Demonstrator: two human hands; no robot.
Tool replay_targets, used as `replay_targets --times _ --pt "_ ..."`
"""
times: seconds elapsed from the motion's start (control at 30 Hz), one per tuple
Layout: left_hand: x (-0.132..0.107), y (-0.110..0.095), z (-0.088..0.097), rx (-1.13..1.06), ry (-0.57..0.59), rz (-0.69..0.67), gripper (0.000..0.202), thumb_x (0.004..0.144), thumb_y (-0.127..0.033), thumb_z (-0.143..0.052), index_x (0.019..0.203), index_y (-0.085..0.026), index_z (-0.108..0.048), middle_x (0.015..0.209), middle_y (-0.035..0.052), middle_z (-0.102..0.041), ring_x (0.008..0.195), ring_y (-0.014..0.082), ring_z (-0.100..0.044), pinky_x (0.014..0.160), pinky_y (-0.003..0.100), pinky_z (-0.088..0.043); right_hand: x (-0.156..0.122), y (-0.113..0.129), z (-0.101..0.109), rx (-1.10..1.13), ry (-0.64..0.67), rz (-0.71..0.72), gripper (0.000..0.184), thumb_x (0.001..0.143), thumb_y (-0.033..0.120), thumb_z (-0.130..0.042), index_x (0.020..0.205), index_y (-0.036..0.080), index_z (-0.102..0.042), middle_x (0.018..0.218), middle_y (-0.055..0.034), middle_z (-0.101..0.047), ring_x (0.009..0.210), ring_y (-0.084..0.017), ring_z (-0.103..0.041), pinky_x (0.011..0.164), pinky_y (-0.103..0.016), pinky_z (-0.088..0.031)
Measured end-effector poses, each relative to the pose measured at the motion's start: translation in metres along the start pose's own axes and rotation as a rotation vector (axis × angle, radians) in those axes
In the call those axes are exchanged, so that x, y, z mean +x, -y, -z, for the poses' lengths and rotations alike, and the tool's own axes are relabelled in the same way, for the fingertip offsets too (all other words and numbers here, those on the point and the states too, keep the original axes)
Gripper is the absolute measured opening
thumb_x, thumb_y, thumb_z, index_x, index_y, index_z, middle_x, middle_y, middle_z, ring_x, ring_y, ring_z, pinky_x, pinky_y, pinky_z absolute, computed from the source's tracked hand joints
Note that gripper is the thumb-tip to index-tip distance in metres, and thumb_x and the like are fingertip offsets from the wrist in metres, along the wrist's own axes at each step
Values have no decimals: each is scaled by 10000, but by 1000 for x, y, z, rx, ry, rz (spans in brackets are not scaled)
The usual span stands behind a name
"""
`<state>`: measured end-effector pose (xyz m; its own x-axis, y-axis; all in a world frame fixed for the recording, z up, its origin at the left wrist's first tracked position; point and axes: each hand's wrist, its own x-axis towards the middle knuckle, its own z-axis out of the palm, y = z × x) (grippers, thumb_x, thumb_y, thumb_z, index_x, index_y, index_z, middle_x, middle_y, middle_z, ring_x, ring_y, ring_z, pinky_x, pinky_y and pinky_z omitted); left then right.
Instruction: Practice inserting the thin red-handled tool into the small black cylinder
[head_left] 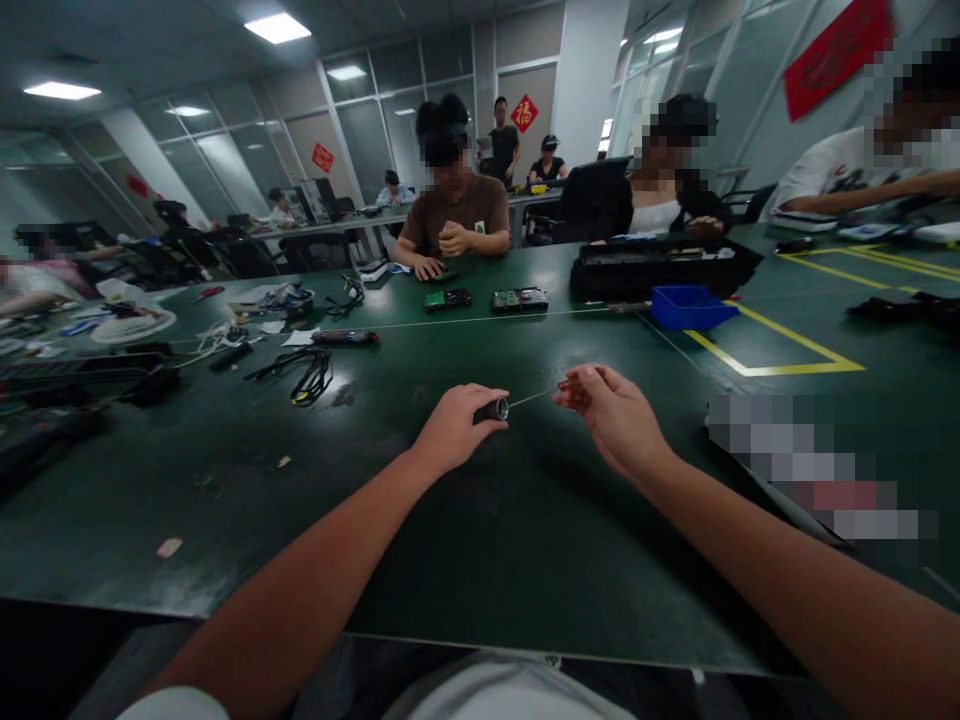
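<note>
My left hand (455, 428) is closed round a short black cylinder (495, 409), thumb below and fingers above. The cylinder's open end, with a shiny metal ring, faces right; it looks like a flashlight tube. My right hand (611, 415) is a little to the right, its thumb and fingers pinched on a small reddish piece. From there a thin light-coloured rod (531, 397) runs left to the cylinder's mouth, like a slim screwdriver. Whether its tip is inside the tube I cannot tell. Both hands are above the green table (465, 560).
Black cables (304, 378) and a dark rod-like tool (345, 338) lie left. Two circuit boards (520, 299) are ahead, before a seated person (457, 215). A blue bin (690, 307), a black case (660, 268) and a blurred-out packet (795, 465) are right.
</note>
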<state>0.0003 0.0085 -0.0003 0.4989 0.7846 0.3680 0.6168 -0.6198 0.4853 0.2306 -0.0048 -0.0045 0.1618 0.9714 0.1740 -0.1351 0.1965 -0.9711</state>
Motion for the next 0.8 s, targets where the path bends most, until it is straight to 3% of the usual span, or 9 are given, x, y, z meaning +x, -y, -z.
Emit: replay_targets --times 0.2,0.43,0.8 --pt "-1 0 -1 2 -5 -8 412 845 -261 -744 1246 -235 -654 1173 53 -685 1100 232 -597 994 423 -450 -8 1 -1 -180 50 121 284 926 490 -575 936 217 -650 859 -34 -677 780 -185 -660 794 -393 -548" --pt "-1 -1 -1 7 -37 -12 415 835 -238 -753 1240 -236 -659 1176 59 -683 1100 235 -598 988 434 -451 -15 11 -5 -335 99 164 265 943 458 -549 966 209 -636 858 -54 -706 808 -213 -689 798 -411 -548" --pt "0 1 -4 -45 -75 9 408 821 -229 -769 1218 -230 -674 1167 49 -690 1100 220 -613 988 408 -459 -17 16 -8 -410 97 225 265 954 441 -510 961 199 -618 844 -65 -714 796 -225 -705 764 -408 -552"
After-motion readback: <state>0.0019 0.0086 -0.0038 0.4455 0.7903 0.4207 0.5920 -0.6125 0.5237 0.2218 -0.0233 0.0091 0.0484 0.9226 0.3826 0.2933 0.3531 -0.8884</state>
